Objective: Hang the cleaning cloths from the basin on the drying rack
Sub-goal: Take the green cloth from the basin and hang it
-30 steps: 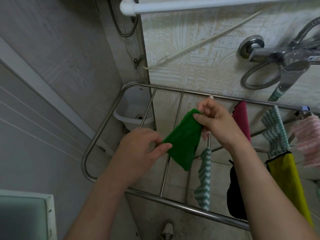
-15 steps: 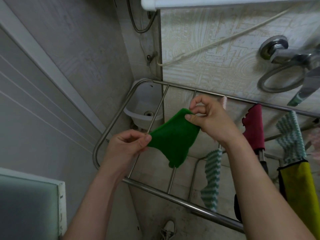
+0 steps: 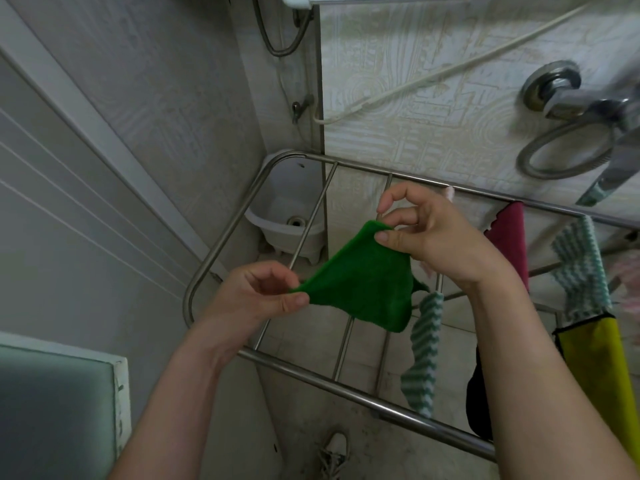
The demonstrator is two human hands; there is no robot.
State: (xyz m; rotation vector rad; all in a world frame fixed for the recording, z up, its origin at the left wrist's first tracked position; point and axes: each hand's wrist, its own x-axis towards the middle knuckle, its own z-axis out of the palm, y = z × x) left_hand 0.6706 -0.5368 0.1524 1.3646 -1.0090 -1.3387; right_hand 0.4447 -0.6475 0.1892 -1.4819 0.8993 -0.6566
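Both hands have drawn apart since a second ago, and the green cloth (image 3: 363, 282), which hung as a narrow folded strip, is now spread into a wide sheet between them. The left hand (image 3: 263, 296) pinches the cloth's left corner between thumb and forefinger, the other fingers curled in. The right hand (image 3: 426, 237) pinches the upper right corner between the thumb and a finger, with the forefinger lifted and bent above it. The cloth is in the air, not touching the drying rack (image 3: 221, 244), whose steel bars run below and beyond the fingers. Its lower edge sags free.

Just below the right wrist, a striped cloth (image 3: 422, 341) hangs from a bar. Further right of the right hand hang a red cloth (image 3: 509, 244) and a yellow cloth (image 3: 616, 358). Beyond the left fingers, a small white sink (image 3: 287, 209) sits in the corner.

The risks, as a judgement: each grip is only a fingertip pinch at a corner, so one slip would let the cloth swing down. The gaps between bars are open, so a dropped cloth would likely fall through to the floor. Laid unevenly over a smooth bar, it could slide off. Lowered too far right, it would overlap the striped cloth and dry poorly.
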